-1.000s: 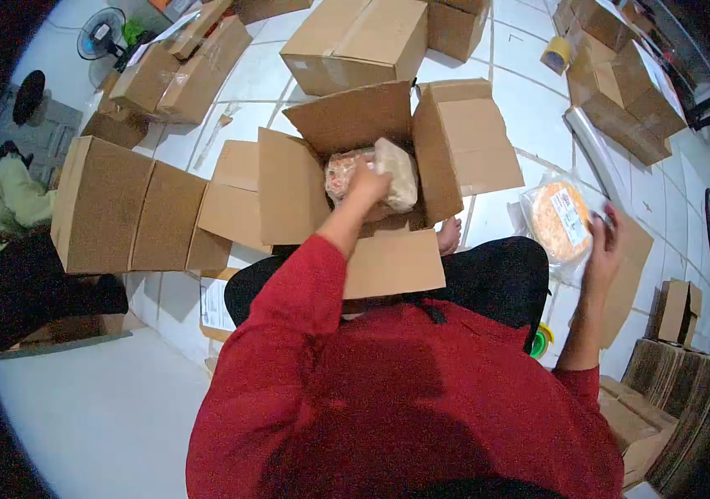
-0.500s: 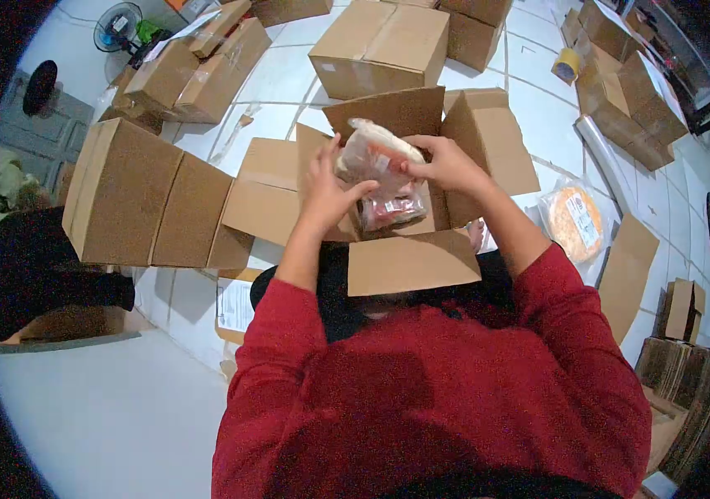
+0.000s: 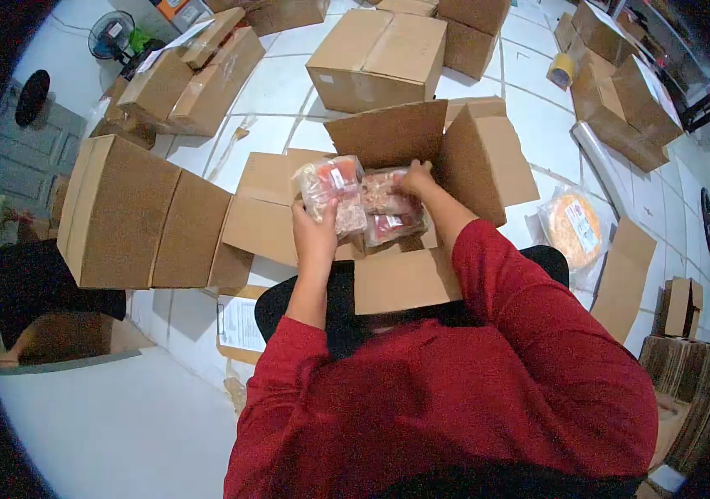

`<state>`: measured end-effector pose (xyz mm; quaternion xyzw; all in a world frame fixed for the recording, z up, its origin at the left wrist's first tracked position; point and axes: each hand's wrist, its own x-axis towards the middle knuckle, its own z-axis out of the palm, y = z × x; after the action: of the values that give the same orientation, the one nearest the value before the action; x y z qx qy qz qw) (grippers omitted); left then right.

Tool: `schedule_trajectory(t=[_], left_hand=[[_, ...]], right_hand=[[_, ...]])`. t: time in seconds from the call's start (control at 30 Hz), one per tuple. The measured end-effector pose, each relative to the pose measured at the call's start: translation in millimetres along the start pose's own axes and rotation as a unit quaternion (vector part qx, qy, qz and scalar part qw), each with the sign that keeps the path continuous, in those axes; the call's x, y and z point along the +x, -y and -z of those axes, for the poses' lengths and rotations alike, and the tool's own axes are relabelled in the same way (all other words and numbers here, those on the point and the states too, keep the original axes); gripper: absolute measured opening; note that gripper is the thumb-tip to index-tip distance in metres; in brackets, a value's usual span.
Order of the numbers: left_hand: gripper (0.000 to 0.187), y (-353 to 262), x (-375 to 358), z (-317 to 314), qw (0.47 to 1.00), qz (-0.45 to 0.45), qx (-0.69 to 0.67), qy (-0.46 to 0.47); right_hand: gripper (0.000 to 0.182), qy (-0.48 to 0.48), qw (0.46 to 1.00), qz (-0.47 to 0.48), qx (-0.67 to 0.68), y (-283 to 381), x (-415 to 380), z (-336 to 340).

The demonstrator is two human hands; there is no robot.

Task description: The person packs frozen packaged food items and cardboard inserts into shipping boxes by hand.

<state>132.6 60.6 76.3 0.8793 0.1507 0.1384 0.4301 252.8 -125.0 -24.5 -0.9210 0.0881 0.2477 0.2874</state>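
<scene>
the left hand (image 3: 315, 234), thumb on top, grips the near end of a labelled plastic-wrapped pack (image 3: 337, 179), which lies ahead of it at the left side of an open carton (image 3: 390, 137), long axis pointing forward. farther in, the right hand (image 3: 418, 178) touches a second wrapped pack (image 3: 383, 193) at its right end; whether it grips, i cannot tell.

A fan (image 3: 111, 35) stands at the far left, near stacked boxes (image 3: 193, 90). Ahead on the tiled floor (image 3: 276, 87) sits a taped carton (image 3: 376, 60). Toward the right, a yellow tape roll (image 3: 561, 73) is beside more cartons (image 3: 608, 104), with a white roll (image 3: 603, 168) lying near them. A clipboard (image 3: 239, 353) bears paper; flattened cardboard (image 3: 687, 374) stands stacked at lower right.
</scene>
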Motion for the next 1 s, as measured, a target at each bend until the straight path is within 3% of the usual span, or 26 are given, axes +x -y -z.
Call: schedule_trajectory(t=[0.1, 0.27, 0.33, 0.37, 0.47, 0.5, 0.57, 0.7, 0.73, 0.77, 0.8, 0.83, 0.87, 0.9, 0.97, 1.0], left_hand=[[0.049, 8, -4, -9, 0.999, -0.009, 0.026, 0.017], [0.051, 3, -9, -38, 0.997, -0.022, 0.056, 0.056], [0.051, 3, -5, -53, 0.997, -0.029, 0.034, 0.066], [0.052, 5, -2, -61, 0.997, -0.035, 0.014, 0.070], [0.052, 20, 11, -84, 0.997, -0.039, -0.021, 0.067], [0.052, 18, 12, -84, 0.997, -0.042, -0.019, 0.068], [0.051, 12, 14, -83, 0.993, 0.006, -0.055, 0.101], [0.058, 56, 26, -122, 0.971, 0.046, -0.165, 0.168], [0.065, 73, 29, -135, 0.977, -0.024, -0.053, 0.204], [0.073, 90, 32, -149, 0.965, -0.095, 0.058, 0.236], [0.103, 109, 31, -169, 0.953, -0.056, 0.124, 0.271], [0.103, 93, 24, -165, 0.952, -0.059, 0.124, 0.272], [0.113, 78, 16, -158, 0.931, -0.039, 0.173, 0.318], [0.123, 75, 9, -153, 0.905, -0.017, 0.223, 0.363], [0.127, 96, 7, -156, 0.902, -0.033, 0.219, 0.370], [0.132, 97, 9, -155, 0.901, -0.049, 0.212, 0.375]], right_hand=[[0.101, 0.061, 0.994, -0.071, -0.061, 1, -16, 13], [0.089, 0.040, 0.995, -0.012, -0.089, -26, -39, 19], [0.076, -0.028, 0.988, 0.071, 0.138, -27, -72, 24], [0.076, -0.031, 0.988, 0.069, 0.138, -31, -73, 20], [0.048, -0.171, 0.974, 0.067, 0.135, -35, -85, 22], [0.048, -0.173, 0.973, 0.066, 0.138, -31, -97, 32], [0.039, -0.261, 0.959, 0.074, 0.088, -26, -115, 44], [0.029, -0.299, 0.952, 0.040, 0.053, -36, -96, 23], [0.022, -0.244, 0.969, 0.016, 0.032, -31, -99, 22], [0.022, -0.247, 0.968, 0.014, 0.035, -30, -96, 17], [0.021, -0.216, 0.974, 0.002, 0.060, -32, -89, 7], [0.019, -0.186, 0.979, -0.008, 0.084, -36, -80, -2], [0.035, -0.131, 0.985, -0.048, 0.099, -41, -67, -6], [0.035, -0.130, 0.985, -0.049, 0.101, -44, -70, -7], [0.052, -0.175, 0.967, 0.088, 0.160, -49, -74, -10], [0.052, -0.175, 0.967, 0.089, 0.161, -49, -69, -10]])
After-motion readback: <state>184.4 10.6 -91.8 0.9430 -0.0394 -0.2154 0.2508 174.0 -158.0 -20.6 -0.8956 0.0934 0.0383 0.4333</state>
